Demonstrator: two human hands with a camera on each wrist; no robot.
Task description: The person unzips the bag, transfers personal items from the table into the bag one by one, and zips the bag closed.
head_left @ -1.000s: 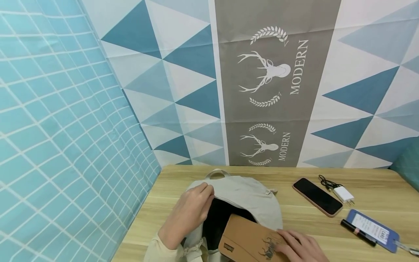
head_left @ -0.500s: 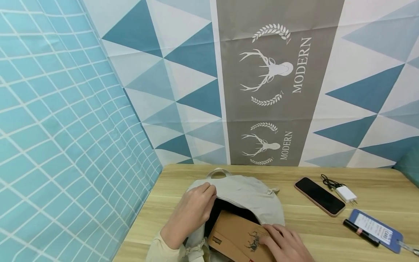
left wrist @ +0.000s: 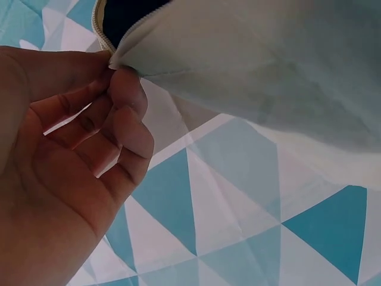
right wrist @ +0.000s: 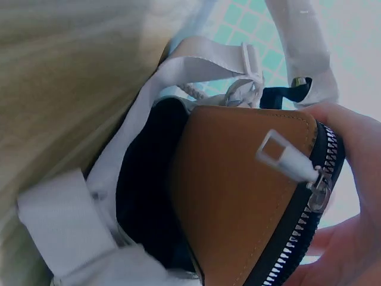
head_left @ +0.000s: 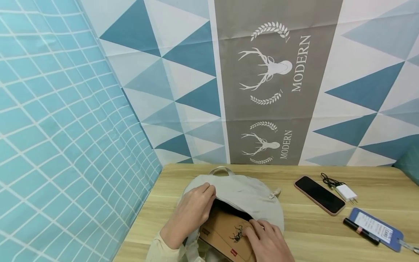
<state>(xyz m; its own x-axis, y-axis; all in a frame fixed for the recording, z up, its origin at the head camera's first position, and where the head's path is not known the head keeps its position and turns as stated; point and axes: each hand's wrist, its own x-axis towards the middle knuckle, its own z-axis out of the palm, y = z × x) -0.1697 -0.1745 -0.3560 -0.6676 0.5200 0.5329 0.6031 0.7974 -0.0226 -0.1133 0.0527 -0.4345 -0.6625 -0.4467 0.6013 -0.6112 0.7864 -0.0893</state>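
A pale grey backpack (head_left: 250, 193) lies on the wooden table with its dark main opening unzipped. My left hand (head_left: 192, 208) pinches the zipped edge of that opening between thumb and fingertips; the left wrist view shows the pinched fabric corner and zipper teeth (left wrist: 101, 27). A brown zip pouch (head_left: 226, 233) with a dark horse print and small red tag is partly inside the opening. My right hand (head_left: 271, 243) grips its right side. In the right wrist view, the pouch's metal zipper and puller (right wrist: 292, 164) face the palm, and its far end sits within the dark interior.
Right of the backpack lie a phone (head_left: 319, 195), a white charger (head_left: 346, 193) with black cable, a blue card holder (head_left: 376, 227) and a black marker pen (head_left: 361, 231). Pale straps (right wrist: 202, 62) stand around the backpack's opening. Patterned cloth hangs behind the table.
My right hand has moved left with the brown pouch, taking it from over the opening's right edge further into the backpack. The left hand keeps its pinch on the opening's edge.
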